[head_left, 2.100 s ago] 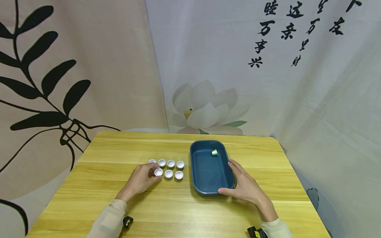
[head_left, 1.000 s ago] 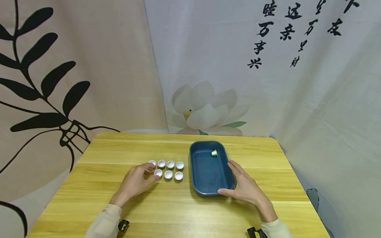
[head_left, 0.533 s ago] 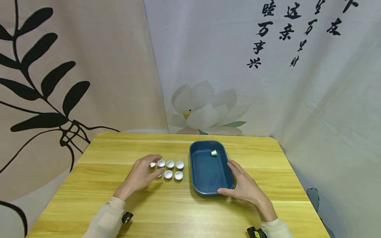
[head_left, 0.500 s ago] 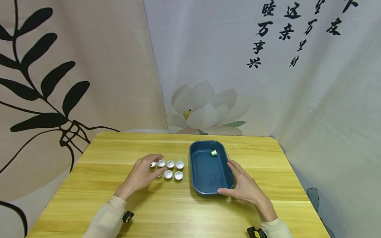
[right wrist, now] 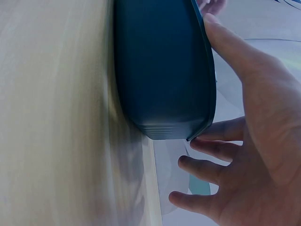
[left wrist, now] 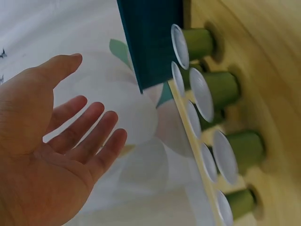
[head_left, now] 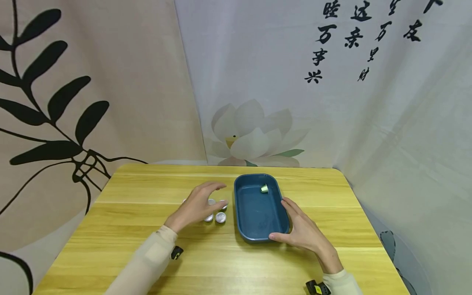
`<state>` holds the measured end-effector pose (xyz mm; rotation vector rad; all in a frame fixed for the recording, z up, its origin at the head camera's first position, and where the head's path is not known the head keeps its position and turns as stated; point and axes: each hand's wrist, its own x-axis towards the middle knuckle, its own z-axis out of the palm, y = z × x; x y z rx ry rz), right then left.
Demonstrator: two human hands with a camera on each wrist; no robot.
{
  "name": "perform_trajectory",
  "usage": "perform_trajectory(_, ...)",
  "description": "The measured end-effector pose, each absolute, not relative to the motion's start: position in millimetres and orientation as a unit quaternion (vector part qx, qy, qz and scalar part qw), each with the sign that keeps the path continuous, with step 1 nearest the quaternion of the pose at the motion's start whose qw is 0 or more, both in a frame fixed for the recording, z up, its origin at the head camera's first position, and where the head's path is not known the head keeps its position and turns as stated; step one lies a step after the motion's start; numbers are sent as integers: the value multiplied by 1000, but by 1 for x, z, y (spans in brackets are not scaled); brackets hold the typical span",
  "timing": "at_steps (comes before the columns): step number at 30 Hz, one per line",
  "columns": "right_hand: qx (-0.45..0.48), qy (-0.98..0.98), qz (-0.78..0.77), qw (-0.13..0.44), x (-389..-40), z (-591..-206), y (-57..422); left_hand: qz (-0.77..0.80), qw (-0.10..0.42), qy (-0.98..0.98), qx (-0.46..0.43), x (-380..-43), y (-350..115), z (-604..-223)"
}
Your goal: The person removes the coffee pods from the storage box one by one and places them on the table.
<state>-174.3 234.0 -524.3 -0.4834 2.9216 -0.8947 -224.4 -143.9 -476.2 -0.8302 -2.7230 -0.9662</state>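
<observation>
Several green coffee capsules with white lids (left wrist: 224, 89) stand lids up in two rows on the table, partly hidden under my left hand (head_left: 197, 205) in the head view. That hand hovers above them, fingers extended and thumb apart, with nothing in its grasp. To its right is a deep blue rectangular tray (head_left: 261, 217). One coffee capsule (head_left: 264, 189) lies on its side at the tray's far end. My right hand (head_left: 306, 231) spans the near right corner of the tray. Its thumb touches the near rim and its fairly straight fingers touch the right side; two fingers stay off it.
The wooden table (head_left: 332, 213) has rounded far corners. Behind it hangs a pale cloth (head_left: 324, 123) printed with a lotus, leaves and dark characters. A black wrist device (head_left: 177, 252) sits by the left sleeve, and another wrist device (head_left: 318, 287) by the right.
From around the leftmost capsules, my left hand has risen and moved right, its fingers now near the rightmost capsules. The right hand and tray look unmoved.
</observation>
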Motion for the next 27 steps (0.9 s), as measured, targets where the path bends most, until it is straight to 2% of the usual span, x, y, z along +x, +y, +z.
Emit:
perform_trajectory(8,-155,944,-290,22,-175,-524,233,-294,53,-898,-322,-243,-113,-470)
perform_trajectory(27,-160,942,-292,29,-175,-524,235,-254,-39,-900,-353,-287,-54,-473)
